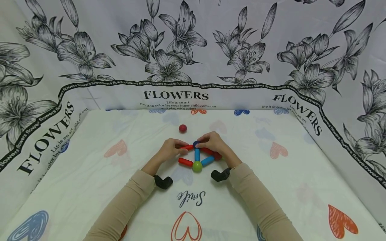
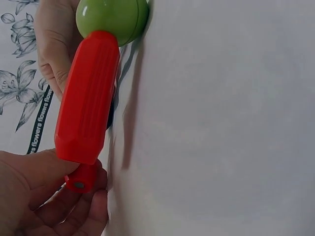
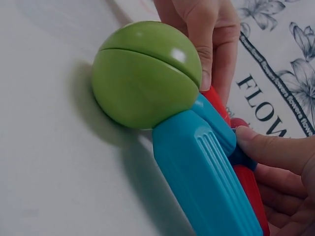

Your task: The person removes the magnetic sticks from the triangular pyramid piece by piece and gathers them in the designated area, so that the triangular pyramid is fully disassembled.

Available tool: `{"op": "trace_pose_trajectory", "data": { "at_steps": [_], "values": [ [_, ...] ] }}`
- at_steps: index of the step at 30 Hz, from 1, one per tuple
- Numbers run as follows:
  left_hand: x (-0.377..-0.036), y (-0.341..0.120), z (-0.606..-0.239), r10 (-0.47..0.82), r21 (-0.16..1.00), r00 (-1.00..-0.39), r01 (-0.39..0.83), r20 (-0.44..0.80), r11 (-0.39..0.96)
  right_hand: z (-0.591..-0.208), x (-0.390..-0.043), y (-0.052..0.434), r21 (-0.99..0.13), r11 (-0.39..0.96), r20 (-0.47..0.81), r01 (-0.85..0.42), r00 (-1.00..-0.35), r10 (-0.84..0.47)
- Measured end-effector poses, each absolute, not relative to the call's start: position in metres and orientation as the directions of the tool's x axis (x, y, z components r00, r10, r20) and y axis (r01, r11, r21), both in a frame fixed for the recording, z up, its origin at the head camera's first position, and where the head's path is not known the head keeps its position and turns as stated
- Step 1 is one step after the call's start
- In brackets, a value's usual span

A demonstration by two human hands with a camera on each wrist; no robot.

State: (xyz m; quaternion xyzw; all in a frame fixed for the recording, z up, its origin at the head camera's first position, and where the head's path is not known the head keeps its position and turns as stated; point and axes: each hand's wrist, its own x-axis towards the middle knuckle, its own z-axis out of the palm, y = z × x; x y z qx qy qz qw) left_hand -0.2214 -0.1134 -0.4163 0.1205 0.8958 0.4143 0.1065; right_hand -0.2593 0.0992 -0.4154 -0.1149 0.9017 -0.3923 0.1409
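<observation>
My left hand [image 1: 170, 149] pinches a red magnetic rod [image 2: 81, 178] near its outer end. The rod's inner end meets a dark blue ball [image 1: 196, 144], which my right hand [image 1: 213, 142] grips between thumb and fingers. From that ball a blue rod [image 1: 197, 154] runs down to a green ball [image 1: 197, 166]. A second red rod [image 1: 185, 162] and another blue rod [image 3: 202, 172] also stick out from the green ball. On the right, one more red rod [image 1: 206, 151] reaches toward a red ball [image 1: 216, 155], partly hidden by my right hand.
A loose red ball [image 1: 182, 128] lies beyond the joined pieces. Black wrist devices [image 1: 163, 182] sit on both wrists. A white cloth with printed hearts [image 1: 278, 150] covers the table, and a flowered curtain [image 1: 169, 63] hangs behind it.
</observation>
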Motion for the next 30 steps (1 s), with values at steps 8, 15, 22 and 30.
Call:
{"op": "trace_pose_trajectory", "data": {
  "at_steps": [8, 15, 22, 30],
  "values": [
    [-0.222, -0.122, -0.412, 0.34, 0.758, -0.935, 0.149, -0.102, 0.635, -0.412, -0.258, 0.101, -0.739, 0.671, -0.194, -0.061, -0.934, -0.299],
    [-0.223, -0.136, -0.407, 0.393, 0.754, -0.918, 0.215, -0.061, 0.62, -0.415, -0.259, 0.101, -0.753, 0.657, -0.203, -0.051, -0.93, -0.305],
    [-0.221, -0.151, -0.403, 0.413, 0.73, -0.91, 0.259, -0.035, 0.633, -0.415, -0.259, 0.098, -0.745, 0.665, -0.213, -0.045, -0.929, -0.302],
    [-0.223, -0.165, -0.402, 0.414, 0.716, -0.91, 0.289, 0.0, 0.636, -0.416, -0.259, 0.099, -0.74, 0.671, -0.216, -0.042, -0.93, -0.297]
  ]
}}
